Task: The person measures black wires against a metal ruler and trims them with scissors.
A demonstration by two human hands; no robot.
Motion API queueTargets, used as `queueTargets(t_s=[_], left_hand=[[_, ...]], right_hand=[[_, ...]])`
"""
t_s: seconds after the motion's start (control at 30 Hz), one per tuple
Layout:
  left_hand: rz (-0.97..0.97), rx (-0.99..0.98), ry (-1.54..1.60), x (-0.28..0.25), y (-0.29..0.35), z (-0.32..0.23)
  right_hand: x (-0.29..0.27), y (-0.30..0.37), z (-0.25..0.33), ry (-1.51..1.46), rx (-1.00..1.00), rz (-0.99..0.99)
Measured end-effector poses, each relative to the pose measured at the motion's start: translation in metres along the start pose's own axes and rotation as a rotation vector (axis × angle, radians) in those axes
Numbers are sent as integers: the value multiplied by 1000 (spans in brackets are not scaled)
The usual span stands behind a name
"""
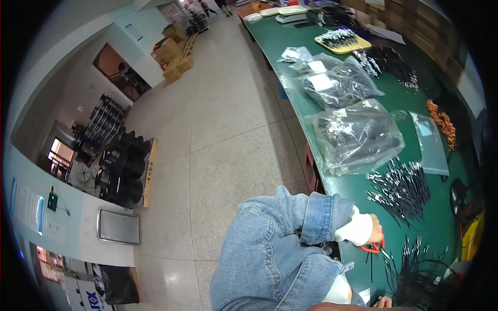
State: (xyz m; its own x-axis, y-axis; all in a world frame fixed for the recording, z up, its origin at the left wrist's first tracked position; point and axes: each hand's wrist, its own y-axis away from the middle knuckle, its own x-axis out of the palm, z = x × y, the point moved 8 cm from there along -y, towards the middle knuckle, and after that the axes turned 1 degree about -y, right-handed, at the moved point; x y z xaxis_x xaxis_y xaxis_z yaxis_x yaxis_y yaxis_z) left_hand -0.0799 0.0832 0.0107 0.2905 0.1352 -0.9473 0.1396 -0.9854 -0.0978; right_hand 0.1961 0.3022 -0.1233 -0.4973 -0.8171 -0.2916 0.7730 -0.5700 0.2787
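Currently, left hand (377,228): I'm seeing it gripping a red-looped hand tool (375,249) above the near edge of the green-topped bench (350,189).
Right hand (383,301): only fingers are showing at the lower rim; I cannot tell whether they're grasping anything.
Red tool: its working end is escaping my view; if it's sharp, a slip could be nicking fingers.
Thin black silver-tipped leads (402,192): they're lying fanned nearby, so a brushing cuff could be scattering them.
Loose black strands (407,259): they're overlapping; tugging one could be dragging others.
Clear plastic bag (358,140): it's sitting near the edge, risking an elbow knock.
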Motion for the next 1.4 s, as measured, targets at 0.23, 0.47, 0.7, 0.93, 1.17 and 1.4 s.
queueTargets(t_s=[0.23, 0.47, 0.7, 0.93, 1.17, 1.4], left_hand=[[-141, -314, 39, -2, 2, 56], [-230, -655, 73, -6, 12, 124], [-355, -625, 108, -42, 3, 110], [-139, -355, 541, -27, 1, 87], [-177, -370, 492, -26, -8, 78], [-149, -394, 184, -33, 7, 51]], right_hand=[[-8, 17, -5, 3, 36, -28], [51, 44, 154, 220, -114, 10], [35, 68, 156, 369, -46, -220], [40, 57, 183, 501, -138, -244], [53, 32, 195, 530, -177, -205], [60, 7, 197, 884, -411, -317]])
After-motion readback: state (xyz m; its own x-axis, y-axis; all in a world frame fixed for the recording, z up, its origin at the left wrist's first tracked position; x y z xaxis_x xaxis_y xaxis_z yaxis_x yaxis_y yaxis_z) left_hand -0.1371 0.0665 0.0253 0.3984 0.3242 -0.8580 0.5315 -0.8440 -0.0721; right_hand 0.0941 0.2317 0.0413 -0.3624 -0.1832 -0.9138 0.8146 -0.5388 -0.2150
